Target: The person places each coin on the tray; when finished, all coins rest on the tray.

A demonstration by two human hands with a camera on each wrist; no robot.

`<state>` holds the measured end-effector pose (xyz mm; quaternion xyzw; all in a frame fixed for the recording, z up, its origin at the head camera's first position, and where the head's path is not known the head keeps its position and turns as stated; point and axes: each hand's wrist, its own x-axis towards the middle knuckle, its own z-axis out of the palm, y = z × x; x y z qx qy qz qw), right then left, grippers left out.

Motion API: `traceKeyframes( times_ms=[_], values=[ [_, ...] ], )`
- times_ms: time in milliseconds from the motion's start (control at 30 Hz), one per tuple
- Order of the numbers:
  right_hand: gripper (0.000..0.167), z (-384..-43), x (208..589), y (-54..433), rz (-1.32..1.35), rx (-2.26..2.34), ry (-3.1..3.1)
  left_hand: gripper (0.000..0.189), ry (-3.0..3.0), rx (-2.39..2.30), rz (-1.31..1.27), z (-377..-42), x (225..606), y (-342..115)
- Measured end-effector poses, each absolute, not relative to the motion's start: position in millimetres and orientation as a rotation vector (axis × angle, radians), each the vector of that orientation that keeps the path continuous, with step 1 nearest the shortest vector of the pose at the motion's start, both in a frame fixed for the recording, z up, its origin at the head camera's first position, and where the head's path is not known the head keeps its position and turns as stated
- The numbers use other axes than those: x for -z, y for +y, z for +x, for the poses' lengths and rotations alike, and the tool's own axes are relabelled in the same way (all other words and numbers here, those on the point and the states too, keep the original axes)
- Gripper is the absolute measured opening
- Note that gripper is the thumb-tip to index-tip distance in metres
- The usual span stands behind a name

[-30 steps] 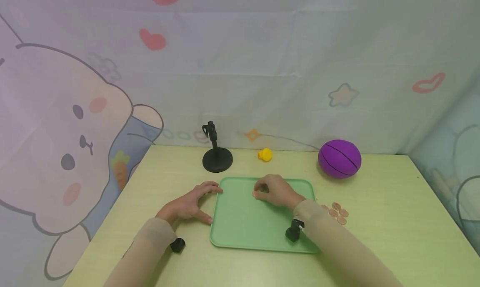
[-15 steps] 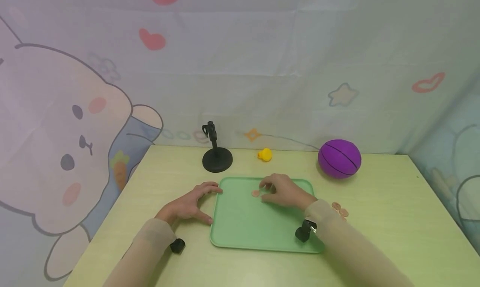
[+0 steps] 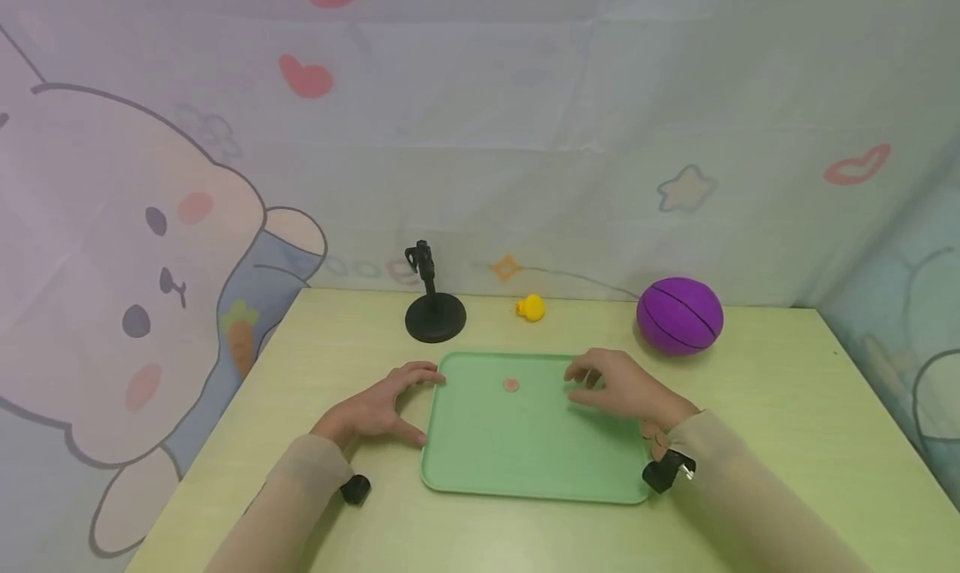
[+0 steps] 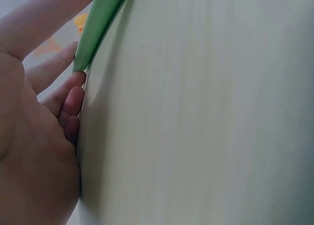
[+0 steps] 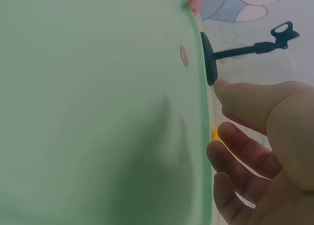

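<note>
One copper-coloured coin lies flat near the far side of the green tray. The right wrist view shows this coin too, close to the tray's rim. My left hand touches the tray's left edge, thumb and fingers spread apart. In the left wrist view its fingertips meet the tray's rim. My right hand hovers above the tray's right part, fingers loosely bent, nothing between them. Several more coins sit just right of the tray, partly hidden by the right wrist.
A black stand with a clip on top stands behind the tray. Near the table's back edge are a small yellow toy and, further right, a purple ball. A printed cloth hangs behind the table.
My right hand has let go of the coin on the tray and moved right, away from it, its wrist now covering some of the loose coins. The left hand stays put.
</note>
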<state>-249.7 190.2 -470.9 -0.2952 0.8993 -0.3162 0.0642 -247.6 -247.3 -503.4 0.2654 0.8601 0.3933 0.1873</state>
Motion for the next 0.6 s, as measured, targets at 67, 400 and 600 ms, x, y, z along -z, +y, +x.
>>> traceKeyframes(
  times_ms=[67, 400, 600],
  values=[
    [0.027, -247.4, 471.3, 201.9, -0.874, 0.956, 2.731, 0.091, 2.421, -1.106, 0.752, -247.7, 504.1, -247.3],
    [0.024, -238.6, 467.8, 254.5, -0.854, 1.032, 2.747, 0.091, 2.424, -1.120, 0.747, -248.5, 505.4, -248.7],
    [0.020, -236.0, 466.0, 275.7, -0.799, 1.016, 2.779, 0.089, 2.416, -1.123, 0.740, -247.4, 505.4, -249.2]
  ],
)
